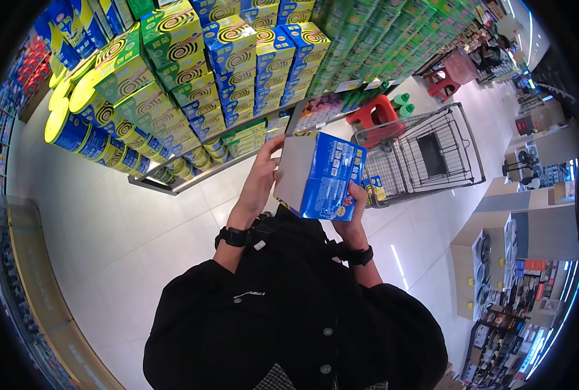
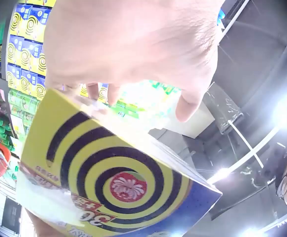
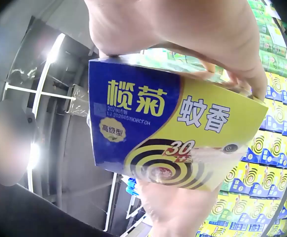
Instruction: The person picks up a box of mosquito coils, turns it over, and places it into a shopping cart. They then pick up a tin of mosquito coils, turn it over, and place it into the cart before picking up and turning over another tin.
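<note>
A blue and yellow box of mosquito coils (image 1: 335, 175) is held up in front of the chest between both hands. My left hand (image 1: 258, 185) grips its pale left side, and my right hand (image 1: 355, 209) grips the opposite side with the thumb over the blue printed face. Seen from the left wrist, the box (image 2: 119, 168) shows a black spiral on yellow beneath the left hand (image 2: 133, 44). From the right wrist, another printed face of the box (image 3: 168, 123) appears under the right hand's (image 3: 183, 29) fingers.
Stacked mosquito coil boxes (image 1: 231, 65) fill the shelf ahead, with round tubs (image 1: 94, 140) at its left end. A shopping cart (image 1: 426, 156) stands to the right, holding a similar box (image 1: 375, 188). A red stool (image 1: 375, 117) is behind the cart's near end.
</note>
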Demonstrator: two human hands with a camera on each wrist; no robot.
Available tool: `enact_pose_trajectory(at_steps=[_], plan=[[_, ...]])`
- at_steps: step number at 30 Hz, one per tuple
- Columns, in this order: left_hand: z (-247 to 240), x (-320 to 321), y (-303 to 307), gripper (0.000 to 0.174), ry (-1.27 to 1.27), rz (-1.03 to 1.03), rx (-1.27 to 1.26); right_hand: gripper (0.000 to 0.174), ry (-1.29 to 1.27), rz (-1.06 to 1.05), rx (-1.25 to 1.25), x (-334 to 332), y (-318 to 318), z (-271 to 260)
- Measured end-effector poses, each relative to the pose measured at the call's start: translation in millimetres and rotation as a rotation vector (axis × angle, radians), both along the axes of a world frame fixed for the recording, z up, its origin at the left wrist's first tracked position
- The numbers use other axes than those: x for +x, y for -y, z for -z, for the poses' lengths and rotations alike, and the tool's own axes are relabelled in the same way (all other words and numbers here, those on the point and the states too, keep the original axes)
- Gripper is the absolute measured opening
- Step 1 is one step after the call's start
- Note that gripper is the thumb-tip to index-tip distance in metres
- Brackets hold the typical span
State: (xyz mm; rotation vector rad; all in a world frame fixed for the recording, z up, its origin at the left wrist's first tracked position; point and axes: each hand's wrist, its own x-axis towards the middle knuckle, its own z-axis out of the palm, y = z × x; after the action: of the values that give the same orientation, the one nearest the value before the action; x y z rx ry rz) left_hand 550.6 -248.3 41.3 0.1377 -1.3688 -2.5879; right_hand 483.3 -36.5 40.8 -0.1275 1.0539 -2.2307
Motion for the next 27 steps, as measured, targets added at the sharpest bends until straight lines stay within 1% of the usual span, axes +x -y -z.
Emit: enact_pose_trajectory(at_steps=[1, 3, 4, 5, 7, 10, 13, 14, 17, 18, 21, 22, 26, 27], plan=[[1, -2, 0, 0.084, -0.002, -0.028, 0.026, 0.067, 0.008, 0.022, -0.025, 0, 2, 1], [8, -1, 4, 0.066, 0.013, -0.033, 0.214, 0.069, 0.054, 0.000, -0.099, -1, 3, 2], [12, 0, 7, 0.058, 0.020, -0.036, 0.309, 0.072, 0.052, 0.010, -0.062, -1, 2, 3], [17, 1, 9, 0.057, -0.007, -0.019, 0.346, 0.075, 0.070, -0.015, -0.053, 0, 2, 1], [28, 3, 11, 0.056, -0.060, 0.015, 0.422, 0.076, 0.074, -0.088, -0.093, -2, 1, 5], [38, 6, 9, 0.066, 0.158, 0.029, 0.560, 0.075, 0.087, -0.145, -0.004, 4, -5, 6], [40, 14, 8, 0.079, 0.104, 0.181, 0.683, 0.098, 0.026, -0.278, 0.111, 6, -16, 17], [46, 15, 9, 0.090, 0.119, 0.235, 0.748, 0.106, 0.015, -0.317, 0.152, 4, -22, 26], [75, 24, 8, 0.092, 0.001, 0.332, 0.793, 0.109, 0.019, -0.321, 0.234, 6, -22, 7], [82, 24, 9, 0.097, -0.005, 0.350, 0.799, 0.110, 0.013, -0.323, 0.251, 6, -20, -1], [69, 27, 6, 0.095, -0.077, 0.324, 0.739, 0.109, -0.090, -0.307, 0.256, 6, -5, -37], [63, 28, 4, 0.093, -0.087, 0.292, 0.754, 0.108, -0.158, -0.282, 0.259, 7, 6, -56], [71, 25, 3, 0.092, -0.172, 0.230, 0.802, 0.087, -0.360, -0.340, 0.243, -32, 7, -31], [76, 23, 3, 0.095, -0.162, 0.156, 0.727, 0.082, -0.390, -0.354, 0.244, -37, 6, -25]])
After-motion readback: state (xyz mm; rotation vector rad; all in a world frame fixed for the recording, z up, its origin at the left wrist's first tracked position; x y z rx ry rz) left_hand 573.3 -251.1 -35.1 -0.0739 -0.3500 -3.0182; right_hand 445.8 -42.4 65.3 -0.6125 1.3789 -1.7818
